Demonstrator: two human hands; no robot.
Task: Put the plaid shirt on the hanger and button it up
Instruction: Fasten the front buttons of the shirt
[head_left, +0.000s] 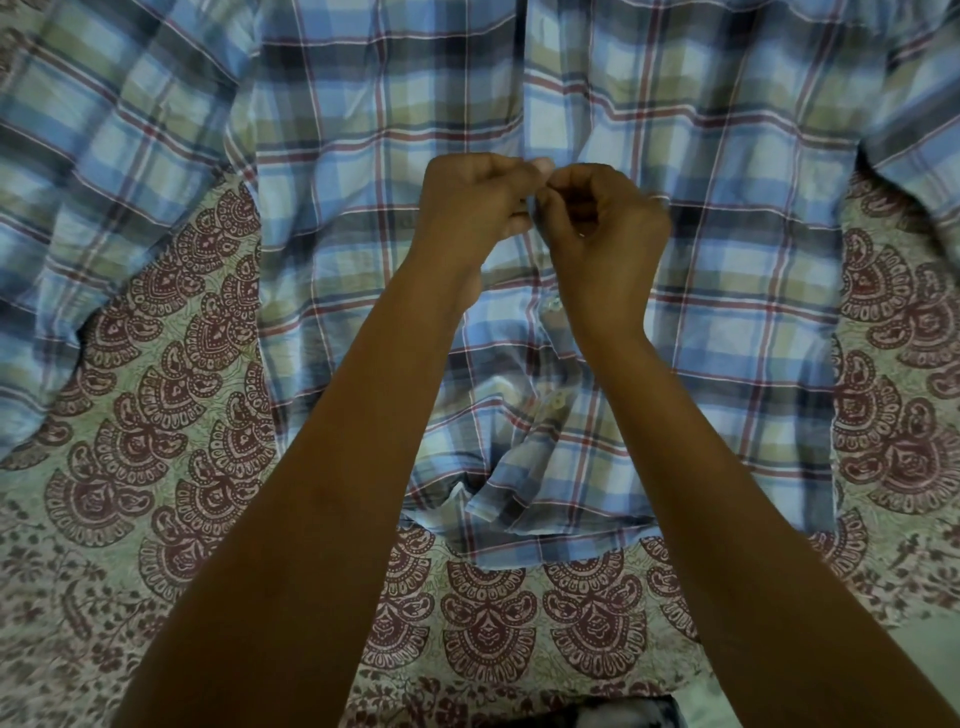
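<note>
Beneath both forearms a printed bedsheet (171, 395), pale green with maroon paisley fans, covers the whole surface and runs out of view on every side. Spread over it lies the plaid shirt (727, 291), blue, olive and white with red lines, front side up; its body fills the space beyond and to either side of the hands, and its sleeves trail off past the left and right borders, cut off there. Nearer than the hands, the shirt's hem (550, 540) ends in a rumpled, folded-over flap between the two forearms, with bare sheet showing on this side of it. Open sheet also shows outside each forearm, between the shirt's body and its sleeves. At the placket (532, 130) running up the shirt's middle, the left hand (472, 208) and right hand (605, 228) meet, knuckles almost touching, each curled closed and pinching the fabric edge between thumb and fingertips. What exactly sits between the fingertips is hidden and blurred. Below the right hand, two small pale buttons (555, 402) show faintly on the placket, one close under the wrist and one farther toward the hem. A hanger cannot be made out; the collar lies beyond the top border.
</note>
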